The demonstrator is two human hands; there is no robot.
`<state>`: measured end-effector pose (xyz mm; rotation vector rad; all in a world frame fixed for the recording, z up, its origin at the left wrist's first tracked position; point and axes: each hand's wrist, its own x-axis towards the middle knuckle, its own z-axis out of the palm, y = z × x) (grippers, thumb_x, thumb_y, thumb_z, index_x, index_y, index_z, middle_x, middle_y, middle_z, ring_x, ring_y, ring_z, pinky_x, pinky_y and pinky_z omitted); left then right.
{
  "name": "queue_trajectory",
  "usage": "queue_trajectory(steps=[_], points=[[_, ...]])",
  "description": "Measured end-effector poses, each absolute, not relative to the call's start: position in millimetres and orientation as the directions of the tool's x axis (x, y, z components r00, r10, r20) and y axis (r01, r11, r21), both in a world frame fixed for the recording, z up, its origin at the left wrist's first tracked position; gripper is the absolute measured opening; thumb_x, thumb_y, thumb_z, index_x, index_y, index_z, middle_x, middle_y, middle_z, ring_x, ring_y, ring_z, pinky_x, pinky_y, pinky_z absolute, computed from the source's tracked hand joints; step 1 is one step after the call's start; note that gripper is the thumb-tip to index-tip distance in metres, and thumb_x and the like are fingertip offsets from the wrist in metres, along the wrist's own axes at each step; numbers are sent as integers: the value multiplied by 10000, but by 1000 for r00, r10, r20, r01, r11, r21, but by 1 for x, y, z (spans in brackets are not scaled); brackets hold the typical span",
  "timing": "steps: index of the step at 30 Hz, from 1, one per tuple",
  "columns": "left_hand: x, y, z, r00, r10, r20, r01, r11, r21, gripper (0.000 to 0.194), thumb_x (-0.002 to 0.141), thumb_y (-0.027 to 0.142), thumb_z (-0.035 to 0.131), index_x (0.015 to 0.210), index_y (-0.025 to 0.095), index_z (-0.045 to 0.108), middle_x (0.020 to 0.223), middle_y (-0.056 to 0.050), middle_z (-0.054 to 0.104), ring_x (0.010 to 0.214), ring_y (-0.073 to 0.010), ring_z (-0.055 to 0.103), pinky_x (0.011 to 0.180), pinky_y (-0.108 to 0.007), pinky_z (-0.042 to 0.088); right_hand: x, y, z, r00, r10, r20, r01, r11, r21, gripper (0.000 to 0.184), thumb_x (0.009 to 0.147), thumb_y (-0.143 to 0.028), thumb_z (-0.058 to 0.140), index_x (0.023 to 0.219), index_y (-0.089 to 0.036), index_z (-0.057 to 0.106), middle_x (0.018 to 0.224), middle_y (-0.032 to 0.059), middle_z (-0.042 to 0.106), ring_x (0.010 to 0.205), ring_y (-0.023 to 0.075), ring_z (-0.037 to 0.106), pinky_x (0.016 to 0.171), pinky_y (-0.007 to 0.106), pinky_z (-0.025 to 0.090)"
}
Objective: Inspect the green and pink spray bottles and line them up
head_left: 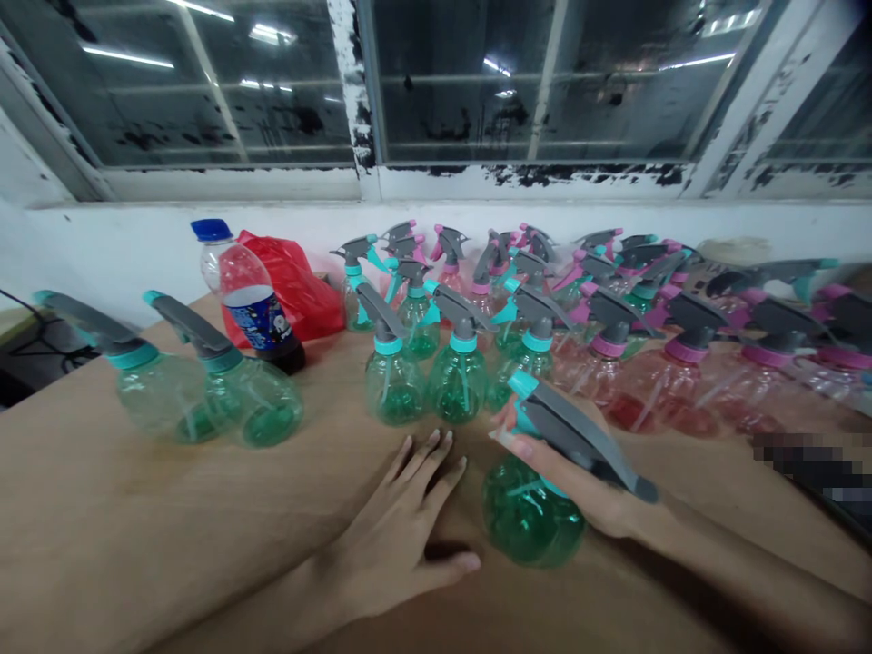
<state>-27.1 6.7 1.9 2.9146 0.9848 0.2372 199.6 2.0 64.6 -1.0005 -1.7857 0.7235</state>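
My right hand is wrapped round the neck of a green spray bottle with a grey and turquoise trigger head. The bottle leans a little, its nozzle pointing up and to the left. Flat on the table lies my left hand, fingers spread and holding nothing, to the left of that bottle. Just beyond its fingertips stand more green spray bottles. Pink spray bottles are lined up behind my right hand and further right.
Two green spray bottles stand apart at the left. Near them are a soda bottle with a blue cap and a red plastic bag. A dark, partly blurred object lies at the right edge. Windows line the wall behind the wooden table.
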Motion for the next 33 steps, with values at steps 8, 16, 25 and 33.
queue_trajectory(steps=[8, 16, 25, 33], points=[[-27, 7, 1, 778, 615, 124, 598, -787, 153, 884, 819, 661, 539, 1470, 147, 236, 1518, -168, 216, 1391, -346, 163, 1087, -561, 182, 201, -1, 65, -220, 871, 440, 275, 488, -828, 265, 817, -330, 604, 1068, -249, 617, 877, 13, 668, 725, 188, 621, 691, 334, 492], [-21, 0, 3, 730, 667, 151, 612, -735, 290, 877, 753, 532, 676, 1442, 178, 266, 1475, -146, 325, 1345, -358, 280, 1071, -572, 226, 199, -2, 65, -223, 864, 452, 263, 499, -826, 286, 824, -344, 601, 1092, -243, 602, 882, 14, 661, 631, 166, 585, 613, 322, 472], [-20, -13, 30, 640, 638, 427, 492, -768, 410, 732, 801, 485, 650, 1361, 191, 282, 1296, -139, 477, 1175, -312, 482, 966, -465, 417, 166, -6, 61, -216, 845, 490, 195, 529, -826, 257, 844, -349, 596, 1076, -240, 621, 832, 3, 651, 625, 151, 576, 674, 328, 494], [-55, -30, 45, 491, 706, 511, 631, -692, 351, 618, 868, 514, 575, 1317, 173, 322, 1231, -150, 528, 1117, -322, 534, 899, -462, 472, 93, 1, 69, -237, 755, 611, 132, 648, -750, 232, 825, -304, 607, 1032, -209, 649, 993, 46, 697, 913, 195, 662, 876, 358, 498]])
